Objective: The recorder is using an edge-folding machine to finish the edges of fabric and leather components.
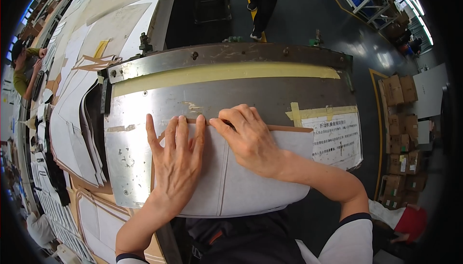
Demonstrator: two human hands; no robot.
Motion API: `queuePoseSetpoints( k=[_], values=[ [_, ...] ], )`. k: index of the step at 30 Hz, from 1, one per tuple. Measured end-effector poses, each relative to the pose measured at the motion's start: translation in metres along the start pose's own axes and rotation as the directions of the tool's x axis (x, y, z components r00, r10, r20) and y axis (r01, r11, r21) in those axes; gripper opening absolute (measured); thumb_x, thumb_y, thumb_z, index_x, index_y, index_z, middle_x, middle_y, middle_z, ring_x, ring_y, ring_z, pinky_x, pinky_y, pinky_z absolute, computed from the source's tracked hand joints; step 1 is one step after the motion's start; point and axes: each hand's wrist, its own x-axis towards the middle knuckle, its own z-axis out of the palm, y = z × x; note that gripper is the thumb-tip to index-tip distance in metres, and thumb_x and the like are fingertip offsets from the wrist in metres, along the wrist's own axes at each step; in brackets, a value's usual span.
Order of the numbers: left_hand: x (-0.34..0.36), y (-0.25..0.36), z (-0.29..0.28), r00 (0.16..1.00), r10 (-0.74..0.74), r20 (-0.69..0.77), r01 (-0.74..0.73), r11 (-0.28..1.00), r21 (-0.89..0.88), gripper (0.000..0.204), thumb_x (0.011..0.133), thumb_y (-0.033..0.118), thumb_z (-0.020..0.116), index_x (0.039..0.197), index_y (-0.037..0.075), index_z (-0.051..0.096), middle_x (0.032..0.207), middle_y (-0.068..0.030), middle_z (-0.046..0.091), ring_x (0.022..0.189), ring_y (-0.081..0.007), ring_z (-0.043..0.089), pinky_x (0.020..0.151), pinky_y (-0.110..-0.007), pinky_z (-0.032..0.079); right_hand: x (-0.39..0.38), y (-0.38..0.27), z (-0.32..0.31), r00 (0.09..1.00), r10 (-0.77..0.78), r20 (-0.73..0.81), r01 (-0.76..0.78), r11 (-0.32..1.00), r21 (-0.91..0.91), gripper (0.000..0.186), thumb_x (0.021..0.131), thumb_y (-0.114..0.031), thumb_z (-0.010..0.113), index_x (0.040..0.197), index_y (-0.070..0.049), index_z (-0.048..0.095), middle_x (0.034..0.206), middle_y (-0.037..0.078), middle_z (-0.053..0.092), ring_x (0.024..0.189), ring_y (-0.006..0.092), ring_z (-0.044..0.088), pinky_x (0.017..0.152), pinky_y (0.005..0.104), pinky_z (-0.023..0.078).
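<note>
A white, fabric-like panel (pixel 270 177) with a narrow brown border and a seam down its middle lies on the metal bed of a machine (pixel 207 93). My left hand (pixel 178 160) rests on the panel's left part, fingers stretched out and spread, their tips at the brown far edge. Beside it, my right hand (pixel 253 141) is closed, thumb and fingers pinching that brown edge near the middle. The curled fingers partly hide what lies between them. The panel's near edge reaches my dark apron (pixel 236 237).
A bolted metal bar (pixel 222 54) runs along the machine's far side. A printed sheet (pixel 337 141) is taped on its right. Stacked white panels (pixel 74 134) with brown borders stand at left. Cardboard boxes (pixel 402 90) line the right. A person's legs (pixel 265 6) show beyond the machine.
</note>
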Motion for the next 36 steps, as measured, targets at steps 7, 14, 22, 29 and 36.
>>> queuePoseSetpoints(
  k=[7,14,22,29,36],
  values=[
    [0.003,0.001,-0.002,0.997,0.040,0.058,-0.036,0.997,-0.066,0.062,0.083,-0.003,0.064,0.144,-0.001,0.053,0.130,-0.0185,0.052,0.129,-0.0328,0.053,0.122,-0.068,0.023,-0.008,0.002,-0.003,0.995,0.093,-0.039,-0.091,0.995,0.033,0.029,0.082,0.005,0.071,0.111,0.003,0.070,0.106,0.011,0.060,0.094,0.0286,0.058,0.081,0.0409,0.047],
    [0.002,0.000,0.000,0.995,0.099,0.002,-0.099,0.994,0.039,0.053,0.084,0.003,0.066,0.137,-0.001,0.062,0.128,-0.0169,0.054,0.124,-0.0300,0.057,0.124,-0.066,0.027,-0.013,0.005,-0.008,0.993,0.116,-0.039,-0.113,0.991,0.067,0.030,0.082,0.006,0.071,0.112,0.003,0.071,0.106,0.010,0.060,0.094,0.0272,0.057,0.082,0.0402,0.046],
    [0.011,0.009,-0.004,0.995,0.104,-0.003,-0.104,0.995,-0.005,0.053,0.082,0.003,0.068,0.135,-0.003,0.063,0.129,-0.0152,0.054,0.124,-0.0271,0.057,0.123,-0.065,0.029,-0.011,0.007,-0.015,0.995,0.094,0.019,-0.095,0.993,0.067,0.035,0.082,0.004,0.067,0.117,0.003,0.071,0.109,0.011,0.060,0.099,0.0275,0.056,0.086,0.0395,0.045],
    [0.006,0.006,-0.001,0.995,0.092,-0.036,-0.094,0.993,-0.077,0.045,0.081,0.001,0.068,0.125,-0.009,0.067,0.133,-0.0164,0.056,0.125,-0.0286,0.058,0.122,-0.064,0.030,-0.001,0.003,-0.001,0.990,-0.137,0.028,0.140,0.980,-0.144,0.035,0.081,-0.010,0.062,0.109,0.011,0.066,0.107,0.014,0.058,0.102,0.0272,0.054,0.089,0.0385,0.045],
    [0.005,0.016,-0.007,0.994,0.100,0.044,-0.100,0.995,0.011,0.057,0.087,-0.003,0.064,0.143,0.001,0.057,0.134,-0.0210,0.055,0.127,-0.0338,0.056,0.121,-0.066,0.029,-0.039,0.020,-0.041,0.992,-0.106,0.072,0.115,0.984,-0.139,0.040,0.080,-0.005,0.065,0.117,0.011,0.066,0.116,0.018,0.060,0.110,0.0312,0.057,0.095,0.0430,0.047]
  ],
)
